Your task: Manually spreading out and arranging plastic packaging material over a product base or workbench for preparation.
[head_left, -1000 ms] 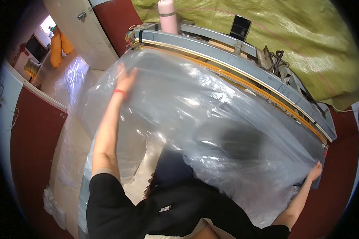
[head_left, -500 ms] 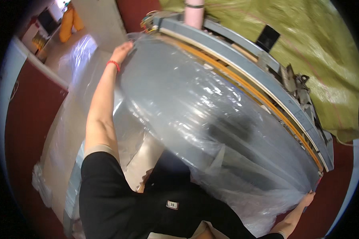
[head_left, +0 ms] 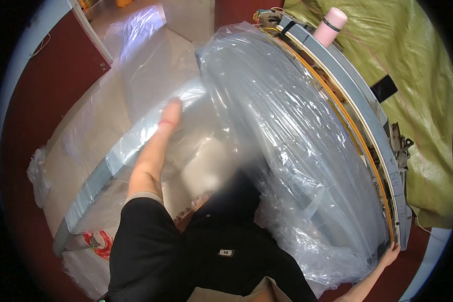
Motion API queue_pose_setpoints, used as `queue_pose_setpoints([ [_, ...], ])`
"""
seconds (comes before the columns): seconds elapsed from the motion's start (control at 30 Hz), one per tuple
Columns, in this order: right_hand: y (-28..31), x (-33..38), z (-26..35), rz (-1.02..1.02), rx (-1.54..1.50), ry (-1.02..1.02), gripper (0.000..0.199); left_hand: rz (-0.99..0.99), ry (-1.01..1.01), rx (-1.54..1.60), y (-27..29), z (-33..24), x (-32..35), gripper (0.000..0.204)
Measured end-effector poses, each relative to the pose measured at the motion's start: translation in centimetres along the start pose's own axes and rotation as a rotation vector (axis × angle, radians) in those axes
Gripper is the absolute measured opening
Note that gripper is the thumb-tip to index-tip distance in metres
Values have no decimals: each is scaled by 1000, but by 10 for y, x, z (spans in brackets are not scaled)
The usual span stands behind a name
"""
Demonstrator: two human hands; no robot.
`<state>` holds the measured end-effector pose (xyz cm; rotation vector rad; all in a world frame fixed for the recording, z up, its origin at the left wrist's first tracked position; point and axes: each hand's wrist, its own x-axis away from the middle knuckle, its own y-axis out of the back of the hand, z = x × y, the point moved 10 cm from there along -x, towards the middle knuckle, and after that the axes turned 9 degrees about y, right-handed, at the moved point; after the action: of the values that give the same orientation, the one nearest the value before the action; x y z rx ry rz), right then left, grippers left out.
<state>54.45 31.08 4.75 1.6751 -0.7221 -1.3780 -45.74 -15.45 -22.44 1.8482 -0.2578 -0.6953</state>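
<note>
A large sheet of clear plastic film lies wrinkled over a grey curved-looking work surface, bunched at its near end. My left hand, with a red band at the wrist, is over a blue-grey bar covered in film, left of the sheet. Motion smears its fingers, and nothing shows in it. At the near right end of a long machine bar with an orange strip, my right hand has its fingers drawn together. They touch the end of the bar; what they grip is too small to make out.
A pink bottle stands at the bar's far end. A dark flat device lies on a yellow-green cover behind the bar. Metal parts stick out at right. A coil of red cord lies low at left.
My left hand has come away from the film's far left corner and moved nearer. My right hand is now at the bar's end. The film lies more wrinkled, and the view has turned left.
</note>
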Motion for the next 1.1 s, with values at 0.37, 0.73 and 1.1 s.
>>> queue_pose_setpoints([
  [0.37,32,-68,258,-109,-337,420,21,-96,473,6,104,160,57,16],
  [0.73,76,-35,462,29,-302,796,13,87,61,77,26,-43,-12,31],
  [1.1,30,-38,445,126,-339,734,17,-420,741,234,140,241,135,33],
])
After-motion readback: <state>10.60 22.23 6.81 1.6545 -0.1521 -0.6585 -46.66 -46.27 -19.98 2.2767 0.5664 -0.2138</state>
